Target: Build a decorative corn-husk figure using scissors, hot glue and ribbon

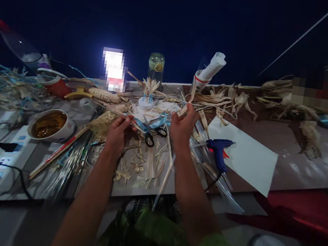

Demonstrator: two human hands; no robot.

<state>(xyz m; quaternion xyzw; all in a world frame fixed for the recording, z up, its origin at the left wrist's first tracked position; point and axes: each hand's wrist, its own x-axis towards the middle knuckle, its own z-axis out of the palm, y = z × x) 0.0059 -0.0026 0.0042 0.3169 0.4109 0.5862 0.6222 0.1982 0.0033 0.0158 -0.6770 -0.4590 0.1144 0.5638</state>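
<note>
My left hand [119, 131] is closed, its fingertips pinching a thin pale strip [109, 107] that runs out to the upper left. My right hand [184, 126] is closed too, on a piece of dry corn husk [193, 93] that sticks up above the fingers. Between the hands lie scissors [150, 139] with black handles and a light blue ribbon [160, 121]. Just beyond stands a small husk bundle tied with blue [149, 90] on a white round base [145, 103]. Husk scraps [128, 171] litter the table below.
A blue glue gun [219, 152] rests by a white sheet [247, 159] at right, near clear glue sticks [229, 191]. At left are a bowl of brown liquid [50, 123], a power strip [8, 162] with cords, and a corn cob [106, 96]. Behind stands a jar [156, 67].
</note>
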